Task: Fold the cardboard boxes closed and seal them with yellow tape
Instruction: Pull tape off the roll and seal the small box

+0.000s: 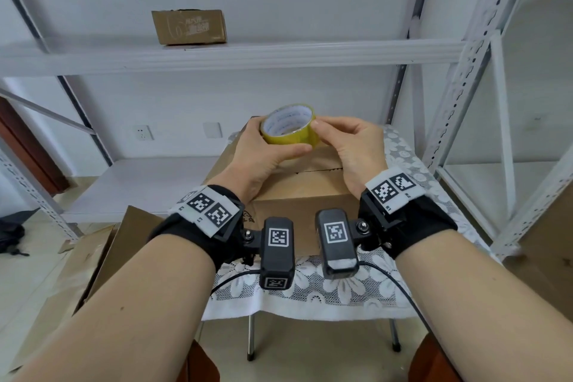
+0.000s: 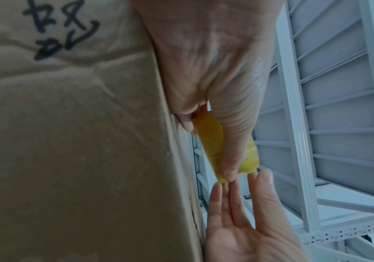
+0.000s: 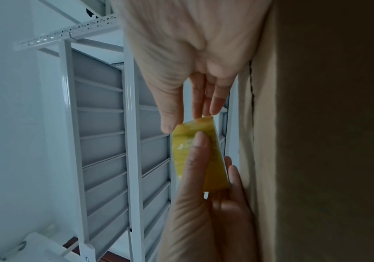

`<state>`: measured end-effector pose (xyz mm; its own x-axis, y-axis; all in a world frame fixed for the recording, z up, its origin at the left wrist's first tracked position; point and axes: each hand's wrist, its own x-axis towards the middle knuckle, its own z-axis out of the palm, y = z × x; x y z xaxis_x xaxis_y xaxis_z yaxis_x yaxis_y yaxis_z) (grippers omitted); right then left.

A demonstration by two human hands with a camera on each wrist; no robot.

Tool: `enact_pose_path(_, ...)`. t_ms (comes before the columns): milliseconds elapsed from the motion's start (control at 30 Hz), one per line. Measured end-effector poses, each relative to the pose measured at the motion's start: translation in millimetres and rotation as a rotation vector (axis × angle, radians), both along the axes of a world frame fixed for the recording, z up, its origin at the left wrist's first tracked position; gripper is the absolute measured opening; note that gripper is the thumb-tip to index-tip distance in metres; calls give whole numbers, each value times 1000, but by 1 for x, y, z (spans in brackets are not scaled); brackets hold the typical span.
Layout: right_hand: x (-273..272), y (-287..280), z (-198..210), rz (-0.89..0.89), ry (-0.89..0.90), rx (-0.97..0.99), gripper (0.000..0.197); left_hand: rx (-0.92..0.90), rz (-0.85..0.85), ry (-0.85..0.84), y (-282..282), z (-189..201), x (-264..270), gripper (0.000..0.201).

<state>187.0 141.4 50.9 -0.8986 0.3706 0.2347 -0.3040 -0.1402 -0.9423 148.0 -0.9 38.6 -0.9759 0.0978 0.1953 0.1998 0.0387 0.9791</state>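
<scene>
We see a cardboard box (image 1: 305, 187) with its flaps folded down and the seam between them still bare; what is inside is hidden. It stands on a small bench covered with a lace cloth (image 1: 313, 288), between white metal shelves (image 1: 217, 56). A smaller carton (image 1: 189, 27) sits on the upper shelf. Our left hand (image 1: 259, 153) curls around the roll of yellow tape (image 1: 290, 125) above the box top, thumb along its front. Our right hand (image 1: 353, 146) pinches the roll's right edge with thumb and fingertips.
</scene>
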Motion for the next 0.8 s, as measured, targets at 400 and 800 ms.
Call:
enact_pose_path(400, -5, 3, -5, -45, -39, 79, 10, -32, -50, 2, -2, 0, 1, 82)
enact_pose_path(800, -7, 3, -2, -55, -121, 187, 15, -43, -65, -8, -2, -1, 1, 80)
